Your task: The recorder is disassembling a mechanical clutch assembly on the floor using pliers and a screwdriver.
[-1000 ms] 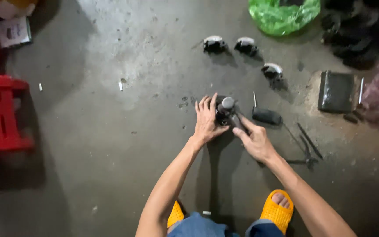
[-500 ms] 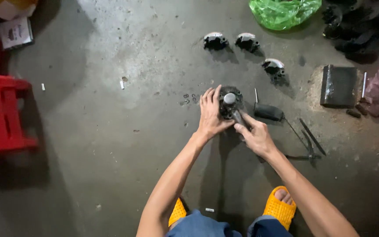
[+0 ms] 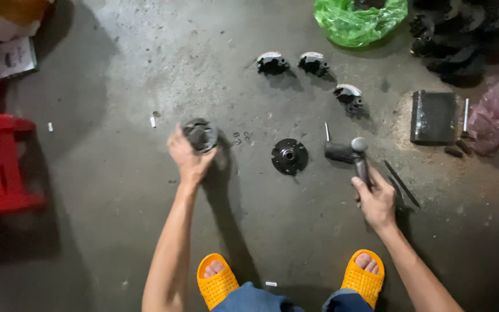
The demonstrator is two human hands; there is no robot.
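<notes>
I see my left hand [image 3: 187,157] clamped on a round dark metal part [image 3: 200,135], left of the black hub disc [image 3: 289,156] on the floor [image 3: 116,231], my right hand [image 3: 375,199] gripping a hammer [image 3: 358,156] right of that disc

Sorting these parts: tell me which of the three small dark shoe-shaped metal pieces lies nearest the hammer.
The rightmost dark shoe-shaped metal piece, set lower than the other two, just above the hammer.

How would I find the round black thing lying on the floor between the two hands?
Start at the green plastic bag at the top and come straight down past three small grey parts. The round black disc lies flat on the concrete alone. Unlike its neighbours, it has a centre hole and nobody holds it.
</notes>
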